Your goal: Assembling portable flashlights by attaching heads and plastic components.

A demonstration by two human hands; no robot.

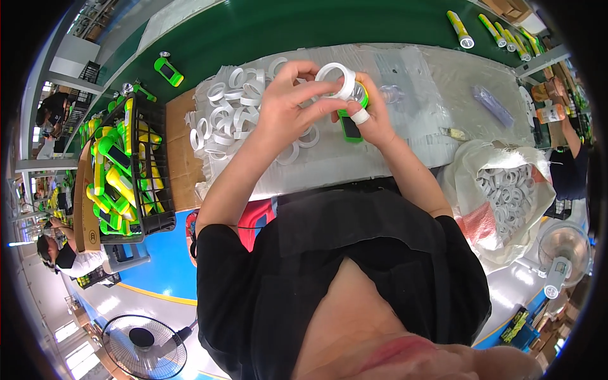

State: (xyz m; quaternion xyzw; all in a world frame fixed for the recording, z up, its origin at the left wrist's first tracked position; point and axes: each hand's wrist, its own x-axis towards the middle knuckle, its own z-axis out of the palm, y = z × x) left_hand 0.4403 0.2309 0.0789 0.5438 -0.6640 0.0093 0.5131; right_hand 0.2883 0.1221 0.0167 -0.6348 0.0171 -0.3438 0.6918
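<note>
Over the middle of the bench, my left hand (292,101) pinches a white plastic ring (348,79) between thumb and fingers. My right hand (378,120) is closed around a green flashlight (350,130) with a dark panel on its body. The round lens end of the flashlight is tilted up, right beside the ring, and whether the two touch I cannot tell. A white wrap covers my right thumb. Left of my hands lies a heap of loose white rings (239,118) on the plastic-covered bench top (405,142).
A black crate (166,221) full of green and yellow flashlights stands at left. At right, a woven sack (465,183) holds many white rings. Yellow flashlights (460,30) lie at the far right; one green flashlight (168,72) lies far left. Fans (144,339) stand on both sides. Other people work nearby.
</note>
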